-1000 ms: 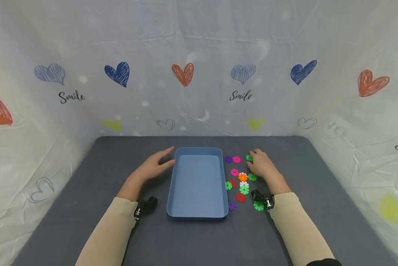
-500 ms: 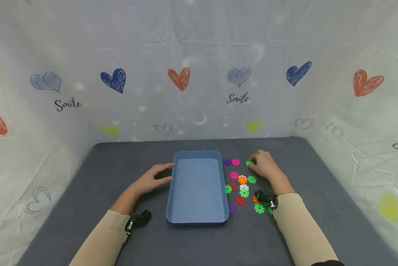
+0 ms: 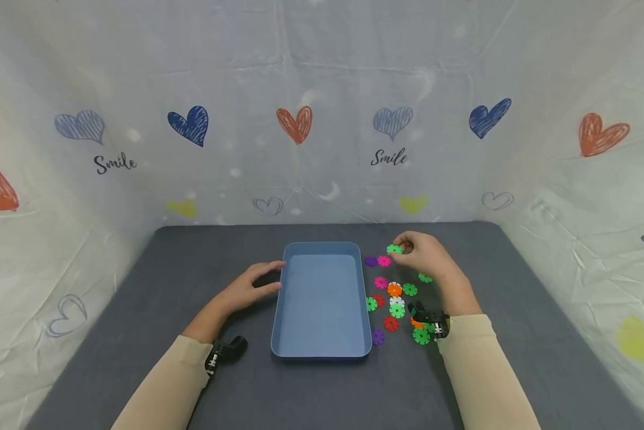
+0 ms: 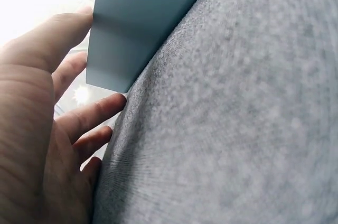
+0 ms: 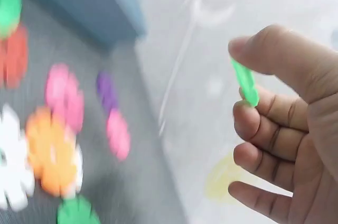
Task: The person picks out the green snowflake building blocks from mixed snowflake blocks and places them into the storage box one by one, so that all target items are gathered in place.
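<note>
My right hand (image 3: 421, 254) pinches a green notched plastic disc (image 3: 394, 249) between thumb and fingers. In the right wrist view the disc (image 5: 246, 84) shows edge-on, lifted off the table. The blue rectangular tray (image 3: 322, 352) lies left of that hand, with nothing inside it. At the tray's left side is my left hand (image 3: 249, 288), its fingers spread and fairly straight. The left wrist view has its thumb right at the tray's wall (image 4: 137, 28) and the lower fingers close to the cloth.
Several more notched discs lie right of the tray, among them an orange disc (image 3: 394, 289), a pink disc (image 3: 381, 282), a red disc (image 3: 391, 323) and a purple disc (image 3: 377, 337). Grey cloth (image 3: 322, 394) covers the table; a printed curtain (image 3: 343, 77) stands behind.
My right hand has picked up the green disc from the far right of the table and moved it up and left towards the tray. The left hand stays by the tray.
</note>
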A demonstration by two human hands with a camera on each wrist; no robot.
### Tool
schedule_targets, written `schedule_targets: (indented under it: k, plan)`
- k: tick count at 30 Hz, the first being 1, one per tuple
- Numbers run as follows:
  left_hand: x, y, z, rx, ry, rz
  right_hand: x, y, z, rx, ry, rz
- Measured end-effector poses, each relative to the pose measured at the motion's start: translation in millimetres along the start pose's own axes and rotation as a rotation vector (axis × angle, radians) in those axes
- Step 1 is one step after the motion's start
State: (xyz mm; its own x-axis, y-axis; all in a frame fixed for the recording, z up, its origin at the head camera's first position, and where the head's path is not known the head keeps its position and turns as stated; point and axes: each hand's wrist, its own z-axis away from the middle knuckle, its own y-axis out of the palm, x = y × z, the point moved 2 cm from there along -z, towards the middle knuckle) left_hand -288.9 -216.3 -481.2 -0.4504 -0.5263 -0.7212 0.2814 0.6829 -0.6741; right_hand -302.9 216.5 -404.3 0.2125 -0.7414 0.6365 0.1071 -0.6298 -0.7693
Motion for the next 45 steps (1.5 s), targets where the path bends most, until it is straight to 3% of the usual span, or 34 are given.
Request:
schedule_targets:
  k: [5,11,25,36,42,45]
  plan:
    - [2.7,-0.6,0.5,-0.008,-0.017,0.006,37.0,2.2,6.7,-0.011,-0.115,-0.042]
    - [1.3,-0.1,0.9,-0.006,-0.023,0.016,70.1,12.0,19.3,-0.013,-0.304,-0.015]
    - [-0.8,-0.2,-3.7,-0.001,-0.006,-0.029,124.6,67.0,37.6,0.025,-0.639,0.143]
    - [-0.8,-1.5,-2.0,0.000,0.036,-0.038,150.2,117.1,54.5,0.069,-0.728,0.087]
    - [-0.9,-1.0,-2.1,-0.004,0.049,-0.048,154.3,145.4,62.8,0.070,-0.748,0.242]
    - [-2.7,-0.7,-1.1,-0.009,0.043,-0.046,153.5,155.5,65.2,0.109,-0.745,0.308]
